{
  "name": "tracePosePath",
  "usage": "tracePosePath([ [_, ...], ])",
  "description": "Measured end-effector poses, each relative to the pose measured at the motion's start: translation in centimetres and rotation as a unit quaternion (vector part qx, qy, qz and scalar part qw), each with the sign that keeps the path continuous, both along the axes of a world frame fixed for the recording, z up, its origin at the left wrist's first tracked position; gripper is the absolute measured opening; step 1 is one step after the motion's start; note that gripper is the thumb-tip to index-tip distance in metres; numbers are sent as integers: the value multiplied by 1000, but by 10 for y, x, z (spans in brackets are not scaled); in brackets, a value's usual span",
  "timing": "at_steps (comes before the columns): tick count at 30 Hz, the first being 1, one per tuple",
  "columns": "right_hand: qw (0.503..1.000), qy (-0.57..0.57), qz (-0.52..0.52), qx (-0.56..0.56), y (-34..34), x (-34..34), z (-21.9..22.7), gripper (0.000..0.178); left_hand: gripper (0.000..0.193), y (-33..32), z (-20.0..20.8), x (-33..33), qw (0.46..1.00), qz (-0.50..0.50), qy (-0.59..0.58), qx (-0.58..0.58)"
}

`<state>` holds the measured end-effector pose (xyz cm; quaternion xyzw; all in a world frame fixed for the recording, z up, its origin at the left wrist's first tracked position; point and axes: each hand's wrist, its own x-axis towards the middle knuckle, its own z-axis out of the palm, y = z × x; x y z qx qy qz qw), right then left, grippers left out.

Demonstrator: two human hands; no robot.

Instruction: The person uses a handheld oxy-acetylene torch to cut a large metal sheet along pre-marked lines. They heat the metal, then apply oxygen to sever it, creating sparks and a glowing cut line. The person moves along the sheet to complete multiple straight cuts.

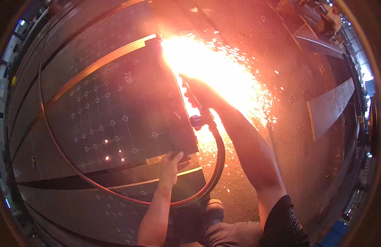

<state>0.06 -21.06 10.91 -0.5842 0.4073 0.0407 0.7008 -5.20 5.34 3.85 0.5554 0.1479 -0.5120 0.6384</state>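
A dark steel plate [116, 96] with rows of chalk circles and lines lies left of centre. At its right edge my right hand [197, 91] is closed round a hose-fed torch [203, 120]; glare hides its tip and part of the hand. From the plate's far right corner a white-hot glare bursts, and sparks [240, 82] spray away to the right. My left hand [170, 165] is bare and touches the plate's near edge close to its right corner. Its thumb and fingers are spread apart.
A red hose [95, 185] loops from the torch across the left plates. Another chalk-marked plate [128, 210] lies nearer me, beside my shoe [214, 210]. At right a flat plate [332, 109] leans or lies on the floor. Another person [330, 20] is at the far right.
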Motion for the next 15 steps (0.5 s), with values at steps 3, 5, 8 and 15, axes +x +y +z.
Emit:
tracePosePath([
  [3, 995, -33, 59, -74, 9, 7, 18, 57, 11, 14, -23, 2, 999, 12, -31, -24],
  [5, 989, -49, 73, -120, 7, 5, 9, 57, 11, 8, -14, 1, 1000, 14, -20, -10],
  [8, 992, 0, 73, -104, 3, 6, 11, 61, 14, 4, -8, 1, 1000, 19, -17, -9],
  [15, 973, -38, 96, -206, 1, 11, -13, 63, 18, 5, -9, 1, 1000, 18, -10, 0],
])
